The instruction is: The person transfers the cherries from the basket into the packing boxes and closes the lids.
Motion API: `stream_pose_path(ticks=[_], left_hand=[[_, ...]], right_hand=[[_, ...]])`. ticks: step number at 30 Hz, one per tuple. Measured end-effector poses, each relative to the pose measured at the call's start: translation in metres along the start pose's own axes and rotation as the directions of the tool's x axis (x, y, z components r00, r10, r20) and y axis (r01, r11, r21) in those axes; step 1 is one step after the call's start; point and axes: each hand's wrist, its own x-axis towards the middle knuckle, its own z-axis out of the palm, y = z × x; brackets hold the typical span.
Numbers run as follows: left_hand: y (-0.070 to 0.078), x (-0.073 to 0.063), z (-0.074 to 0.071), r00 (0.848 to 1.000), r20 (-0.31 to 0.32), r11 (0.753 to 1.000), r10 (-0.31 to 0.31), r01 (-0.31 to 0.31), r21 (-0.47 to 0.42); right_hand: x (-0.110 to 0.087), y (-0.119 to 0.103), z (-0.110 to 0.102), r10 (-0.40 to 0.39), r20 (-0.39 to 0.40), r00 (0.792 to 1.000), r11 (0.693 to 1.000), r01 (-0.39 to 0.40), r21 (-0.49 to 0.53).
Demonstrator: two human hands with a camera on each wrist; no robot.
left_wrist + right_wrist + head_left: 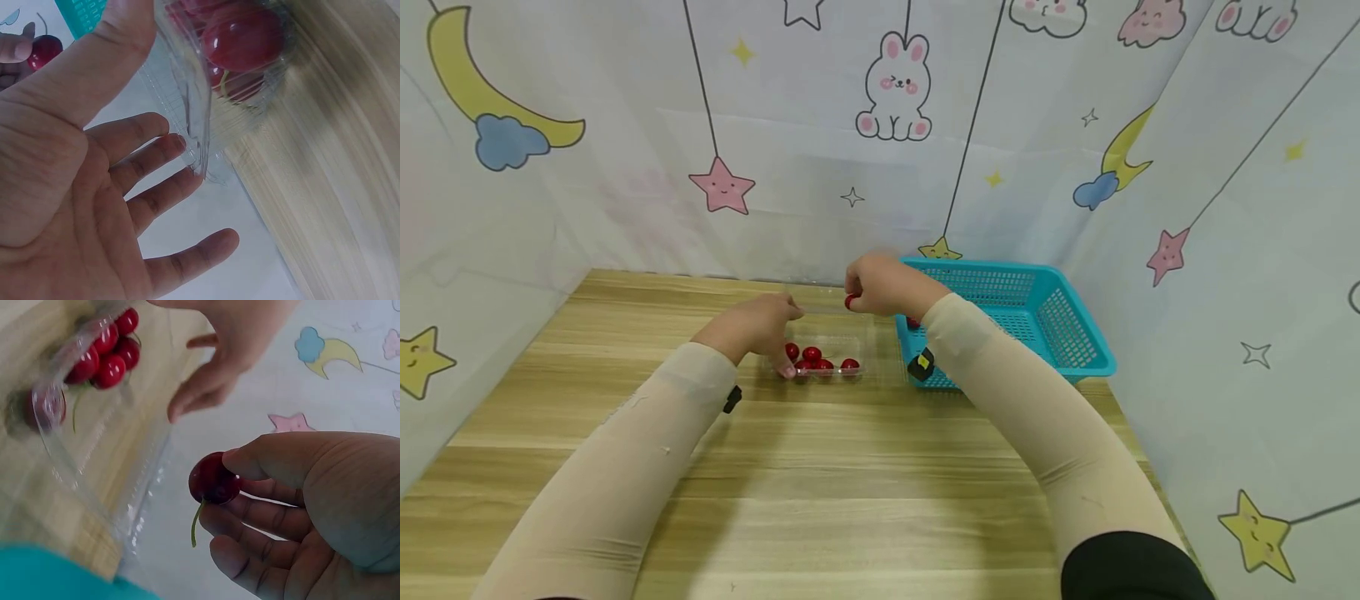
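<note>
A clear plastic box (861, 337) with its lid raised at the back stands on the table, holding several red cherries (812, 354). My left hand (752, 327) holds the box by its left end, the thumb at the front corner and the other fingers toward the back. In the left wrist view those fingers (156, 200) are spread, some tips against the plastic edge. Over the right side of the box, my right hand (887, 285) pinches one dark red cherry (214, 479) between thumb and fingers; its green stem hangs down.
A blue slotted plastic basket (1075, 333) stands right of the box, partly behind my right forearm. Inside its left end a cherry (913, 322) shows. The wooden table (850, 483) meets a patterned cloth (820, 233) at the back.
</note>
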Motion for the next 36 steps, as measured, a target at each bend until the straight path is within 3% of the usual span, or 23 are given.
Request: stream_pose_path(ticks=[9, 18, 28, 36], left_hand=[[-0.004, 0.003, 0.0, 1.0, 0.005, 1.0, 0.014, -0.014, 0.005], [-0.003, 0.002, 0.0, 0.999, -0.005, 0.999, 0.035, -0.035, 0.019], [-0.003, 0.0, -0.001, 0.999, -0.015, 0.999, 0.036, -0.036, 0.005], [-0.002, 0.0, 0.0, 1.0, -0.006, 1.0, 0.024, -0.024, 0.012]], right_hand=[[0.024, -0.021, 0.041, -0.095, 0.101, 0.99, 0.991, 0.104, -0.081], [0.038, -0.026, 0.07, -0.071, 0.128, 0.989, 0.994, 0.081, -0.075], [0.047, -0.03, 0.084, -0.044, 0.119, 0.992, 0.996, 0.053, -0.078], [0.046, -0.026, 0.077, -0.04, 0.142, 0.989, 0.998, 0.046, -0.041]])
